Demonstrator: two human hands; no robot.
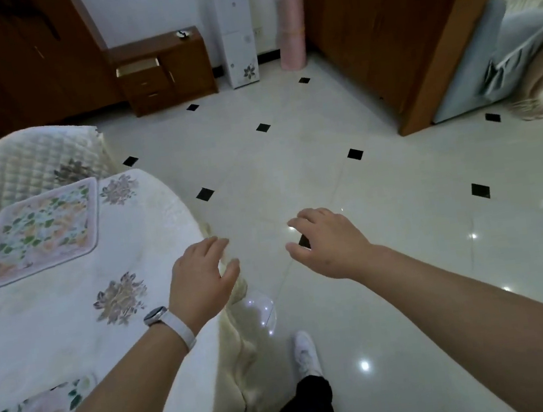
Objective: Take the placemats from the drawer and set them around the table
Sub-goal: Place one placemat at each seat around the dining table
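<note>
3 placemats show on the counter: a floral placemat flat at its far side, 2 others cut off at the picture's edge. The drawer stands open. Left hand and right hand are empty, fingers loosely spread. Judged mostly done.

placemat on table, open drawer beyond

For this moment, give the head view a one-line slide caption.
Both hands, left and right, empty beside the table; floral placemat laid; drawer open.
</note>
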